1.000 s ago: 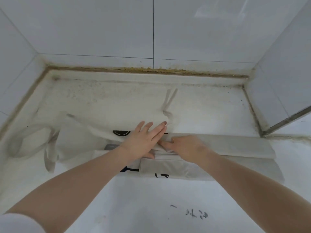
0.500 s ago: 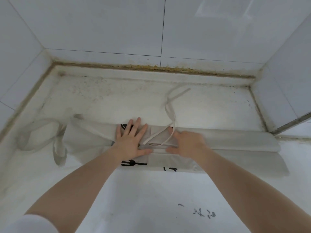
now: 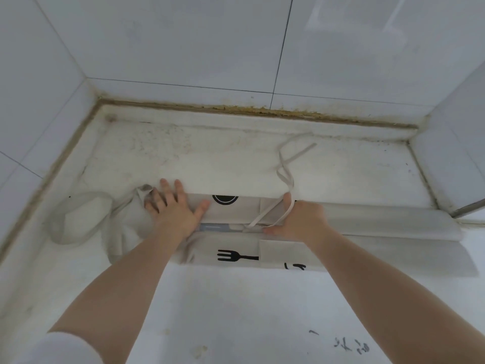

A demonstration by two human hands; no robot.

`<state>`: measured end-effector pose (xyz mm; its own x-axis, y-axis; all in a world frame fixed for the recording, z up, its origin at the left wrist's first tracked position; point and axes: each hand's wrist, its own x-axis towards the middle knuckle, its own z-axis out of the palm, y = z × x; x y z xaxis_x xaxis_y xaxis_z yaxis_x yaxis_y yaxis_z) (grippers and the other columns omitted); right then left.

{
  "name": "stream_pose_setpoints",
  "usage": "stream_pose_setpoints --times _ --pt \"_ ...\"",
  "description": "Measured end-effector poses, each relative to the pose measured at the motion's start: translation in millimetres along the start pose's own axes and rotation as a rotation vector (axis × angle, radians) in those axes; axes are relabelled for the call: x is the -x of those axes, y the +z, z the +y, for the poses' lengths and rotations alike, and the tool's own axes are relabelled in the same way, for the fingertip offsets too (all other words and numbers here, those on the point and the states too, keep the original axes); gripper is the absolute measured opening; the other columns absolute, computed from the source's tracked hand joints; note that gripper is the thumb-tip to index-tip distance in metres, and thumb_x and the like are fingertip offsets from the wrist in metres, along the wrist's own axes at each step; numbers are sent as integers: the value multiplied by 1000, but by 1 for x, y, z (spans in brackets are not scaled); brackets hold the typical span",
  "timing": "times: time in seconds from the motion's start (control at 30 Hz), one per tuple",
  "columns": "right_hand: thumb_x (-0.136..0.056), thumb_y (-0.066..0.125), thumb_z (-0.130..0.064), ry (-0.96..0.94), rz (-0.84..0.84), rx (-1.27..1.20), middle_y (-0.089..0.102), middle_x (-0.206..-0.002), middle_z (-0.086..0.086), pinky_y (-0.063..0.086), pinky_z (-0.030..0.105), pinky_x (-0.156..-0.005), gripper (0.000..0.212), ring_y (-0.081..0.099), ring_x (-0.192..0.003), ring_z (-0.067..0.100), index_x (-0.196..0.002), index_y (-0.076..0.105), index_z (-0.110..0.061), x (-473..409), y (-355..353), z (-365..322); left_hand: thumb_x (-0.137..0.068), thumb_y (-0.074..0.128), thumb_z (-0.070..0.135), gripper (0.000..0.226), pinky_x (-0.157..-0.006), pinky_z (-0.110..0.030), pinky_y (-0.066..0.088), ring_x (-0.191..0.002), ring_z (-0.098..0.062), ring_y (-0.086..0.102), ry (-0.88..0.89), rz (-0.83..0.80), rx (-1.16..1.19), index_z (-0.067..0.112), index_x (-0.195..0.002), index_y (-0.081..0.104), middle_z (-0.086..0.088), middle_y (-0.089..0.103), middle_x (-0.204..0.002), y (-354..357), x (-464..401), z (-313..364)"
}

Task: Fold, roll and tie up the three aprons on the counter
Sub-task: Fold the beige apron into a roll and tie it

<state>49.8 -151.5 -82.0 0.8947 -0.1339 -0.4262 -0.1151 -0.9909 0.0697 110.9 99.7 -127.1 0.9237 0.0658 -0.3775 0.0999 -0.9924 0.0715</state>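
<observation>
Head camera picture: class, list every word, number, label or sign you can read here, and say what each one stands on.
No word or number can be read.
Apron: black marks at the near edge, cut off by a fold, unreadable.
Apron: printed fork and part of a black ring, pictures only, no text.
Counter: dark handwritten marks near the front, too blurred to read.

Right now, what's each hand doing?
Left hand: open, pressing flat on the folded apron.
Right hand: curled, gripping the apron's fold.
</observation>
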Motion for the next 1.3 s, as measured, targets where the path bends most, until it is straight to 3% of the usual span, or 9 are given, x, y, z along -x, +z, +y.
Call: stream_pose_setpoints --times 0.17,0.33,0.5,0.7,0.8,0.9,1.0,1.13,1.3 --pt "-68 54 -79 36 37 -76 57 -108 -1 41 28 -73 95 58 -107 21 -135 32 -15 5 4 0 -93 7 59 76 -113 -44 -15 -144 -23 -15 447 123 -67 11 -150 -2 -8 -15 -157 -2 25 50" --pt "-86 46 -50 -52 47 -89 40 -141 7 39 36 -100 75 40 -127 25 -147 18 -15 1 22 7 -72 4 71 98 -117 -37 -10 -146 -23 -9 970 -11 27 12 -150 -4 -9 -12 -158 14 66 123" --pt "-87 38 -59 -109 108 -127 38 -141 4 31 36 -105 73 36 -128 25 -148 22 -19 8 42 40 -76 39 78 110 -116 -44 -8 -144 -30 -14 894 -134 -163 15 -148 -16 -11 -18 -156 32 60 135" --pt "-64 -23 -78 18 135 -118 -4 -159 -2 2 37 -117 97 -1 -146 20 -150 -1 -37 38 76 104 -77 40 77 109 -115 -43 -13 -143 -26 -19 870 -41 -290 12 -149 -10 -9 -23 -155 40 59 135" --pt "-88 6 -68 119 81 -191 -13 -159 -2 -2 37 -117 73 -9 -146 17 -150 -6 -32 37 76 126 -78 40 76 107 -115 -41 -12 -144 -25 -18 875 -31 -287 12 -149 -8 -9 -21 -155 40 56 134" --pt "-95 41 -39 175 205 -375 -1 -159 8 9 39 -117 69 5 -146 27 -151 7 -17 31 51 107 -79 43 74 105 -117 -40 -10 -144 -23 -16 871 -59 -244 12 -150 -5 -9 -19 -156 40 60 137" --pt "-85 38 -21 -120 455 -520 23 -152 17 33 39 -107 58 32 -135 35 -141 31 -10 36 33 54 -87 49 57 88 -118 -40 0 -146 -24 0 901 -85 -130 9 -150 10 -9 -3 -158 35 53 137" --pt "-85 38 -7 -403 233 -710 34 -145 14 24 16 -105 46 39 -130 30 -130 47 -4 40 39 -6 -91 49 11 36 -104 -37 36 -122 -31 47 975 -183 73 1 -125 53 -16 50 -133 15 45 110" --pt "-87 21 -55 -334 265 -265 24 -155 6 9 34 -117 74 26 -142 24 -147 29 -13 13 66 -35 -86 11 51 76 -114 -33 25 -138 -23 30 932 -33 -110 8 -147 26 -7 26 -153 13 40 40"
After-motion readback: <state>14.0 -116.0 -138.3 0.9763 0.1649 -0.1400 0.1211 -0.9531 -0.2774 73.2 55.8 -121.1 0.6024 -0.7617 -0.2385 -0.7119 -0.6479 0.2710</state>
